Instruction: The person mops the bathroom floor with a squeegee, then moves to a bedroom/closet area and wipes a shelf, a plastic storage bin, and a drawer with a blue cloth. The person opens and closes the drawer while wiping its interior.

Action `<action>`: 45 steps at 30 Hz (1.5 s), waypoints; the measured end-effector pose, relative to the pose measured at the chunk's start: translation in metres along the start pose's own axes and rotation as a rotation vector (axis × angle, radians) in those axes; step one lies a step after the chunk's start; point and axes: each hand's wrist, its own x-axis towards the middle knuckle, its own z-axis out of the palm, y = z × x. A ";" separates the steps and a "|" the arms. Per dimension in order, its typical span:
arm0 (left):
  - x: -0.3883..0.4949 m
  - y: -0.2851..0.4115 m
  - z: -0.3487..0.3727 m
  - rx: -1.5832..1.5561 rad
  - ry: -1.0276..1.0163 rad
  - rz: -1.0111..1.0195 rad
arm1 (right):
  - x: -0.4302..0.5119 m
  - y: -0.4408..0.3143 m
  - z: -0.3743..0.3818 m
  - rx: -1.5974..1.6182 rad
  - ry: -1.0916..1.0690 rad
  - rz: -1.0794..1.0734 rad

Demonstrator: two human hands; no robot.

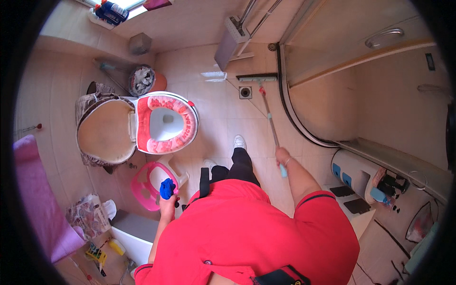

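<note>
My right hand is closed around the pole of a floor squeegee, near its light-blue grip end. The squeegee's wide head rests on the tiled floor just above a square floor drain, beside the curved shower sill. My left hand grips a bunched blue cloth, held over the rim of a pink plastic basin. Left of centre stands a toilet with its lid up and a red and pink padded cover on the seat.
A lined waste bin holding crumpled paper stands behind the toilet. A flat mop with its bucket is by the far wall. The curved shower sill borders the floor at right. A white cabinet stands at lower right.
</note>
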 end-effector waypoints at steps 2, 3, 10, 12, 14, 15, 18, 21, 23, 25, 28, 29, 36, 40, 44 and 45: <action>0.008 -0.005 -0.006 -0.010 -0.017 -0.007 | -0.028 0.015 0.019 0.076 -0.098 0.035; 0.013 -0.008 -0.009 -0.004 -0.019 -0.033 | -0.039 0.013 0.025 0.140 -0.130 0.036; 0.023 -0.038 -0.037 -0.073 0.065 0.104 | -0.092 -0.008 0.020 0.056 -0.219 -0.030; 0.021 -0.049 -0.039 -0.076 0.090 0.093 | -0.084 -0.029 0.021 -0.128 -0.216 -0.160; 0.012 -0.064 -0.041 -0.090 0.128 0.048 | -0.065 -0.064 0.035 -0.347 -0.215 -0.319; 0.007 -0.071 -0.041 -0.107 0.144 0.054 | -0.054 -0.082 0.043 -0.393 -0.216 -0.350; -0.010 -0.091 -0.042 -0.103 0.194 -0.032 | -0.028 -0.140 0.074 -0.488 -0.151 -0.438; -0.024 -0.104 -0.044 -0.071 0.229 -0.199 | -0.016 -0.165 0.082 -0.629 -0.106 -0.489; -0.028 -0.109 -0.043 -0.081 0.233 -0.189 | -0.014 -0.157 0.066 -0.779 -0.082 -0.400; -0.028 -0.110 -0.041 -0.097 0.260 -0.199 | -0.013 -0.136 0.031 -0.892 -0.033 -0.411; -0.022 -0.103 -0.035 -0.138 0.225 -0.086 | -0.018 -0.091 -0.037 -1.035 0.055 -0.309; -0.020 -0.099 -0.032 -0.138 0.205 -0.084 | -0.023 -0.078 -0.055 -1.076 0.052 -0.284; -0.017 -0.067 -0.014 -0.195 0.170 -0.130 | -0.089 -0.079 -0.121 -1.143 0.199 -0.320; -0.024 -0.082 -0.007 -0.197 0.190 -0.149 | -0.096 -0.135 -0.105 -1.158 0.184 -0.412; -0.043 -0.107 -0.005 -0.184 0.237 -0.215 | -0.065 -0.212 -0.044 -1.101 0.235 -0.626; -0.046 -0.110 -0.007 -0.165 0.253 -0.288 | -0.055 -0.234 -0.024 -1.079 0.235 -0.647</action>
